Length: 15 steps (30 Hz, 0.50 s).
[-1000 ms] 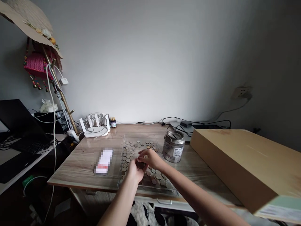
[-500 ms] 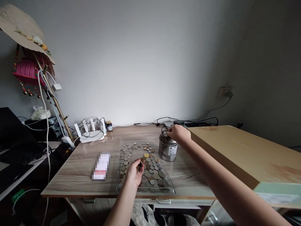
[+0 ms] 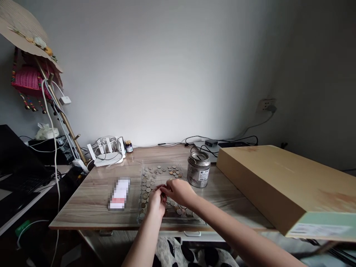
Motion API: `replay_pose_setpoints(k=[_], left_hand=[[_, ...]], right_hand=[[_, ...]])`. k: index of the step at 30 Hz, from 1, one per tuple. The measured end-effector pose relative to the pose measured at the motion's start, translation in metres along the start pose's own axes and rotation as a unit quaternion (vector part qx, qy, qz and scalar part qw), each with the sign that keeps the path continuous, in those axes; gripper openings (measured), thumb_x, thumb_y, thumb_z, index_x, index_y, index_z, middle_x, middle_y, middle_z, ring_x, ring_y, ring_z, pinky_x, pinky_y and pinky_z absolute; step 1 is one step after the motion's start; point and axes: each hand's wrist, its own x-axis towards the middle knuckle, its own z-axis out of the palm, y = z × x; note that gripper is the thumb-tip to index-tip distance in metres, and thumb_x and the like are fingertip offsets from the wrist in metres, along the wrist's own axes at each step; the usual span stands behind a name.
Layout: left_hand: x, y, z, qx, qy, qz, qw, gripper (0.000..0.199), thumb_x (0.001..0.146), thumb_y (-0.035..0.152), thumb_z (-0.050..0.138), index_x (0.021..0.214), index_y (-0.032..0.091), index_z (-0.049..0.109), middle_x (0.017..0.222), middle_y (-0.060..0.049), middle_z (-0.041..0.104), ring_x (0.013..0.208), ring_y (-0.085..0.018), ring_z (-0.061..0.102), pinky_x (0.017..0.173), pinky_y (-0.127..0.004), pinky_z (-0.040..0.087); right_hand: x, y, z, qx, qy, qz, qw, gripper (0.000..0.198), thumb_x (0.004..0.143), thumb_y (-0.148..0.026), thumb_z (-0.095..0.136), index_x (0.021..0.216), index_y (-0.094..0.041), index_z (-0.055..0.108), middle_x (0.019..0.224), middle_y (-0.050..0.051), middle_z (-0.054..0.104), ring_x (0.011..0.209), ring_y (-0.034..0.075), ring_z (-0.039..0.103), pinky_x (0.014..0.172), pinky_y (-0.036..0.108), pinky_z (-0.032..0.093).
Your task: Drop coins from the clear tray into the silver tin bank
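Observation:
My left hand (image 3: 157, 202) is closed around some coins above the clear tray (image 3: 138, 219). My right hand (image 3: 178, 191) meets it there, fingers pinched against the left fingertips; whatever those right fingers hold is hidden. Loose coins (image 3: 144, 195), mostly silver with some brownish ones, lie spread across the tray, and my hands cover its middle. Just right of the tray stands a metal tin can (image 3: 198, 174) with a label, a wire handle and a dark slot in its lid; neither hand touches it.
A large tan box (image 3: 267, 178) takes up the right side of the desk (image 3: 86, 200). Left of the tray lies a blurred-out phone-shaped object (image 3: 119, 193). A white router (image 3: 108, 157) and a small jar (image 3: 128, 146) stand at the back, with black cables along the wall.
My right hand has moved from the tin's lid down and left to my left hand over the tray. The left hand stays in about the same place. The lid slot now shows.

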Motion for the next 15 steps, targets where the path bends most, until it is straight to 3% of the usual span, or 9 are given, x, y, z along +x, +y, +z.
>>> replay_pose_setpoints(k=[3,7,12,15], left_hand=[[-0.001,0.0,0.0,-0.009,0.02,0.004,1.0,0.006,0.064,0.011,0.062,0.067,0.014,0.058,0.059,0.001,0.059,0.045,-0.005,0.052,0.039,-0.013,0.036],[-0.006,0.002,0.002,-0.035,-0.006,0.012,0.999,0.005,0.065,0.009,0.06,0.068,0.014,0.059,0.067,-0.003,0.063,0.061,-0.01,0.06,0.053,-0.018,0.048],[-0.009,0.005,0.006,-0.069,-0.024,-0.022,0.997,0.009,0.07,0.009,0.051,0.069,0.011,0.06,0.073,-0.007,0.065,0.065,-0.012,0.061,0.054,-0.019,0.048],[-0.009,0.008,0.005,-0.06,-0.034,-0.073,0.995,0.014,0.072,0.009,0.044,0.073,0.009,0.058,0.072,-0.01,0.065,0.055,-0.01,0.059,0.041,-0.015,0.04]], right_hand=[[0.0,-0.003,0.012,0.001,-0.017,0.021,1.0,0.039,0.082,-0.046,0.039,0.072,-0.019,0.064,0.073,0.009,0.065,0.07,0.019,0.06,0.057,0.025,0.037],[0.0,0.004,0.01,0.006,-0.01,0.042,0.999,0.028,0.08,-0.037,0.045,0.073,-0.02,0.066,0.075,0.008,0.066,0.072,0.018,0.06,0.058,0.024,0.037],[-0.004,0.009,0.002,0.024,0.067,-0.013,0.997,0.025,0.081,-0.029,0.044,0.071,-0.023,0.066,0.084,0.004,0.066,0.075,0.015,0.058,0.057,0.022,0.035],[0.004,0.029,-0.022,0.035,0.154,0.027,0.987,0.024,0.082,-0.029,0.042,0.082,-0.025,0.066,0.091,0.002,0.065,0.076,0.014,0.057,0.057,0.022,0.036]])
